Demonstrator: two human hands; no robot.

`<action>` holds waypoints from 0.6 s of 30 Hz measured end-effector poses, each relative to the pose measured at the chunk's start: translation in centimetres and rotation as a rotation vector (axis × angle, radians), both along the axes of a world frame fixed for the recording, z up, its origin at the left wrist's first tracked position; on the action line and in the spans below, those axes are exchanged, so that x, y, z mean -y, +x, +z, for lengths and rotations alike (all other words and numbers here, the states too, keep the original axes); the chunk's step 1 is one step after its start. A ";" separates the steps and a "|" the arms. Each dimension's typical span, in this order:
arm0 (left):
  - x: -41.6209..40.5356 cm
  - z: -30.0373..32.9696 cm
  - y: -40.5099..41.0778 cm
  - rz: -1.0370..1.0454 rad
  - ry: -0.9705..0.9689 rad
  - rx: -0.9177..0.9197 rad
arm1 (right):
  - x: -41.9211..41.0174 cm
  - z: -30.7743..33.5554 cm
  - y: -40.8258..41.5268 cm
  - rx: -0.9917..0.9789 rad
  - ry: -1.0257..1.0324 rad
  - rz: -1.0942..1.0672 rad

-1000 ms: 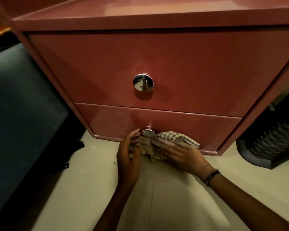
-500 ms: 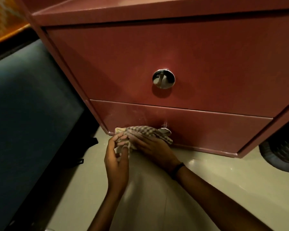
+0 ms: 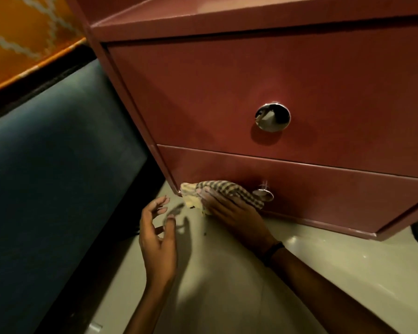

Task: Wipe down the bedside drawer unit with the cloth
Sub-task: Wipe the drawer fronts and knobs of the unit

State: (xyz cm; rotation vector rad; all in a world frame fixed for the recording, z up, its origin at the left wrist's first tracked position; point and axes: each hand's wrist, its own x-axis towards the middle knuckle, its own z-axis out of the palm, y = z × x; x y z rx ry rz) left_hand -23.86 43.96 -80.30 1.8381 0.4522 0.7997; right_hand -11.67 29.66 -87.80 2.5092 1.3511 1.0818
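Your right hand (image 3: 232, 210) presses the checked cloth (image 3: 217, 191) flat-fingered against the drawer unit's (image 3: 203, 92) lower drawer at its bottom left corner, left hand (image 3: 158, 237) hovering open and empty, where a sideways sweep could snag the cloth on the lower knob (image 3: 263, 194).

Glossy maroon drawer unit (image 3: 227, 92) – both drawers closed, checked cloth (image 3: 223, 191) bunched against lower drawer's bottom-left corner
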 end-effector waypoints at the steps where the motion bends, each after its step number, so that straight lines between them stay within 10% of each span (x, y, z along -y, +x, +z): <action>1: -0.1 0.0 0.0 -0.003 -0.003 -0.002 | -0.4 0.2 0.3 0.009 -0.009 0.020; 11: -1.8 0.3 -0.4 -0.025 0.016 -0.054 | -7.3 10.1 2.2 0.237 0.502 0.068; 18: -2.4 -0.1 -1.5 0.034 0.015 -0.077 | -10.0 5.7 2.0 0.090 0.244 0.149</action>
